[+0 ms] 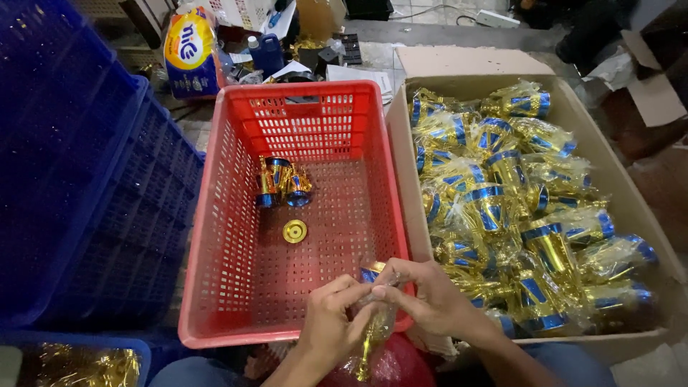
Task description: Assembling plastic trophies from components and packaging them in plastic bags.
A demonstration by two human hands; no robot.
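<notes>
Surface: tiled floor [373, 54] | on it: red plastic crate [215, 215] — centre; open cardboard box [631, 208] — just right, touching the crate; stacked blue crates [79, 179] — left; yellow-and-blue packet [190, 54], blue bottle [269, 51], loose papers [358, 74] — far side.

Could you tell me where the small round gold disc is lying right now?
In the head view, the gold disc lies flat on the floor of the red crate, left of centre, just below the loose gold-and-blue cups.

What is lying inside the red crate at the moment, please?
Inside the red crate lie a few unwrapped gold-and-blue cups and one gold round cap. The hands and the wrapped cup they hold cover its near right corner.
</notes>
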